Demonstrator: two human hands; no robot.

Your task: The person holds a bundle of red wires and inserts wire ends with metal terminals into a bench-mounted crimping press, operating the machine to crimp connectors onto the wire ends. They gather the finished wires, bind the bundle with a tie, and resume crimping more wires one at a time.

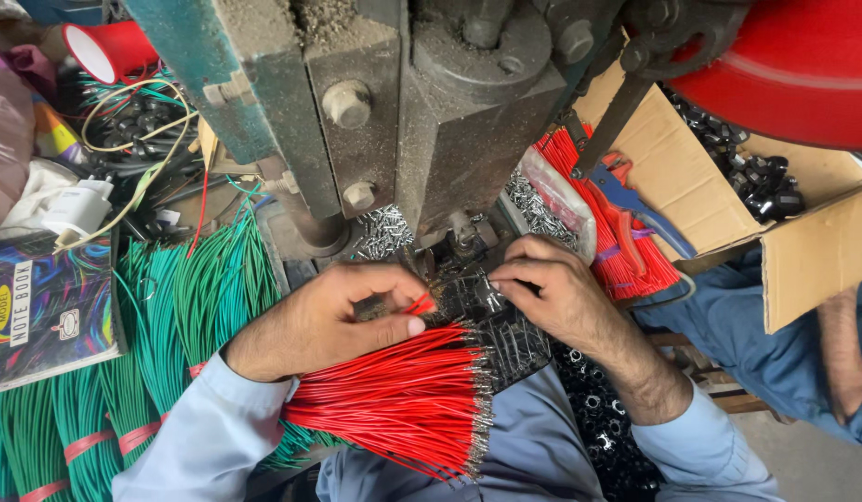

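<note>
My left hand (pixel 333 316) pinches a short red wire (pixel 418 304) between thumb and fingers, just below the grimy metal press (pixel 421 121). A thick bundle of red wires with metal tips (pixel 403 400) lies under that wrist, fanned toward my lap. My right hand (pixel 547 293) has its fingers closed on something small and metallic at the press base, beside a black tray of small parts (pixel 505 344); what it grips is too small to tell.
Bundles of green wires (pixel 171 316) lie at the left beside a colourful notebook (pixel 40 311) and a white plug (pixel 78 209). At the right are more red wires (pixel 617 251), blue-handled pliers (pixel 635 200) and a cardboard box of black parts (pixel 756 177). Another person's arm (pixel 844 353) is at the far right.
</note>
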